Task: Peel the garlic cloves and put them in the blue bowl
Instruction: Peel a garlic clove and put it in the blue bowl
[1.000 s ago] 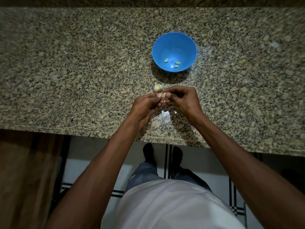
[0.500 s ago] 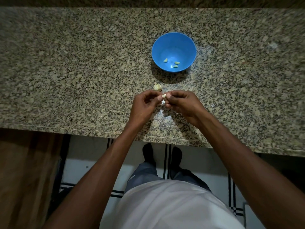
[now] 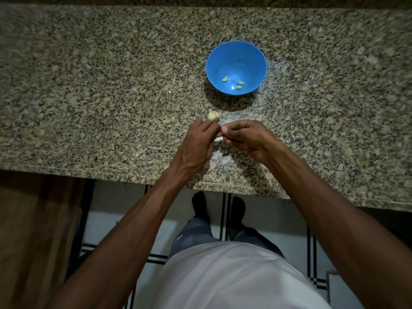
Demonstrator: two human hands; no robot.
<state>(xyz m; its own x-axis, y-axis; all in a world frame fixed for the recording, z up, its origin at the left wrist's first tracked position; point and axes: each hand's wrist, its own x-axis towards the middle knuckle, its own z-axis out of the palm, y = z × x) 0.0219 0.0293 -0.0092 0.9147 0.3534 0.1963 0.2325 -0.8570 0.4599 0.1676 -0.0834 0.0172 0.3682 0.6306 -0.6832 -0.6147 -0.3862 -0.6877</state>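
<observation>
A blue bowl (image 3: 235, 54) stands on the granite counter (image 3: 89, 85), with three peeled garlic cloves (image 3: 240, 83) lying in its bottom. Nearer to me, the rest of a garlic bulb (image 3: 213, 115) sits on the counter just beyond my fingers. My left hand (image 3: 197, 143) and my right hand (image 3: 245, 137) meet fingertip to fingertip above the counter and pinch one small garlic clove between them. The clove itself is almost wholly hidden by the fingers; a pale scrap of skin (image 3: 219, 138) shows below them.
Pale bits of garlic skin lie on the counter under and beside my hands (image 3: 224, 160). The counter's front edge (image 3: 111, 175) runs just under my wrists. A wooden panel (image 3: 33, 230) stands at the lower left, tiled floor and my feet below.
Both hands have kept working the clove and shifted slightly toward me. The clove, visible between the fingertips earlier, is now covered by them. Bowl and bulb have not moved.
</observation>
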